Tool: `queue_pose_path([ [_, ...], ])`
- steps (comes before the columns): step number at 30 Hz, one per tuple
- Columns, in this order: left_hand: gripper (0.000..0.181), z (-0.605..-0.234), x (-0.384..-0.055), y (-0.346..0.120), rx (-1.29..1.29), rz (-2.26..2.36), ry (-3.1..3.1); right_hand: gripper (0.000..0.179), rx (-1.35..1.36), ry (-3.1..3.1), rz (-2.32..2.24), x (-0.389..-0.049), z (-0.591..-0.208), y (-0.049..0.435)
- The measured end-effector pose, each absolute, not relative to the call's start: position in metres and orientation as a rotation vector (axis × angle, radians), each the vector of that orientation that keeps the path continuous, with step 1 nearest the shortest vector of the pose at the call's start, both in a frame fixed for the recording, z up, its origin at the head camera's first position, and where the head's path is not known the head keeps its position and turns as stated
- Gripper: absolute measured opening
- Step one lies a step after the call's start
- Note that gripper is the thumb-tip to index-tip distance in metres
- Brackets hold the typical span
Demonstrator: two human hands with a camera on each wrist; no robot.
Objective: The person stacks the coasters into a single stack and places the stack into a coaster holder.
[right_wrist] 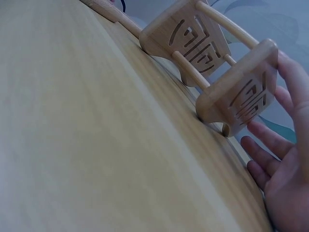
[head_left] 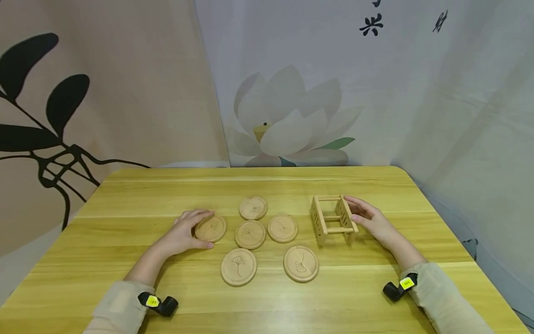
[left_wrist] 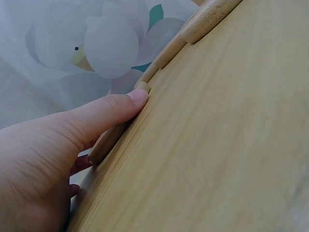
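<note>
In the head view my left hand [head_left: 183, 234] spans a round wooden coaster [head_left: 213, 228] at the left of a group, fingers along its far side and thumb at its near edge. The left wrist view shows the thumb [left_wrist: 120, 106] against the rim of this coaster [left_wrist: 108, 142], which lies flat on the table. On the right, my right hand [head_left: 373, 222] touches the outer side of a wooden coaster rack [head_left: 320, 222] with slotted end panels and round rods. Its fingers [right_wrist: 273, 140] are loosely extended beside the near panel in the right wrist view.
Several more coasters with engraved leaf designs lie between the hands, among them a far one [head_left: 253, 208], a near left one [head_left: 238, 267] and a near right one [head_left: 301, 263]. The wooden table [head_left: 267, 306] ends at a printed cloth backdrop [head_left: 292, 46].
</note>
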State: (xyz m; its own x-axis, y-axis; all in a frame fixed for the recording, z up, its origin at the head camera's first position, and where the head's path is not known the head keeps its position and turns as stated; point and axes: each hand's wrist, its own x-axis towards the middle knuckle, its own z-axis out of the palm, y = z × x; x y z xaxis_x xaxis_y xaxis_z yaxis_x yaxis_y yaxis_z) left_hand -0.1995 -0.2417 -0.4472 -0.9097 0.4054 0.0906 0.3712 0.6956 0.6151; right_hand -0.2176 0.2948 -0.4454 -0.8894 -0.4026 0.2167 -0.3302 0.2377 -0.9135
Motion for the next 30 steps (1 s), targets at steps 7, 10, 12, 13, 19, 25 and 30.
queue_pose_path([
  [7,0.091,-0.4480,-0.1995,-0.2410,0.614,1.030,2.845,0.050,-0.741,2.396,-1.775,-0.2183,-0.4474,0.2952],
  [10,0.090,-0.4479,-0.1995,-0.2409,0.604,1.057,2.838,0.050,-0.740,2.390,-1.780,-0.2182,-0.4474,0.2953],
  [12,0.090,-0.4480,-0.1993,-0.2412,0.599,1.067,2.837,0.050,-0.740,2.387,-1.782,-0.2183,-0.4472,0.2951],
  [13,0.090,-0.4481,-0.1992,-0.2415,0.597,1.072,2.836,0.050,-0.738,2.387,-1.781,-0.2183,-0.4470,0.2950],
  [19,0.090,-0.4484,-0.2001,-0.2421,0.597,1.113,2.827,0.050,-0.735,2.396,-1.772,-0.2191,-0.4463,0.2946],
  [25,0.088,-0.4463,-0.1996,-0.2403,0.602,1.163,2.807,0.050,-0.735,2.402,-1.764,-0.2199,-0.4469,0.2951],
  [30,0.087,-0.4444,-0.1970,-0.2371,0.602,1.186,2.800,0.050,-0.728,2.414,-1.745,-0.2180,-0.4471,0.2954],
])
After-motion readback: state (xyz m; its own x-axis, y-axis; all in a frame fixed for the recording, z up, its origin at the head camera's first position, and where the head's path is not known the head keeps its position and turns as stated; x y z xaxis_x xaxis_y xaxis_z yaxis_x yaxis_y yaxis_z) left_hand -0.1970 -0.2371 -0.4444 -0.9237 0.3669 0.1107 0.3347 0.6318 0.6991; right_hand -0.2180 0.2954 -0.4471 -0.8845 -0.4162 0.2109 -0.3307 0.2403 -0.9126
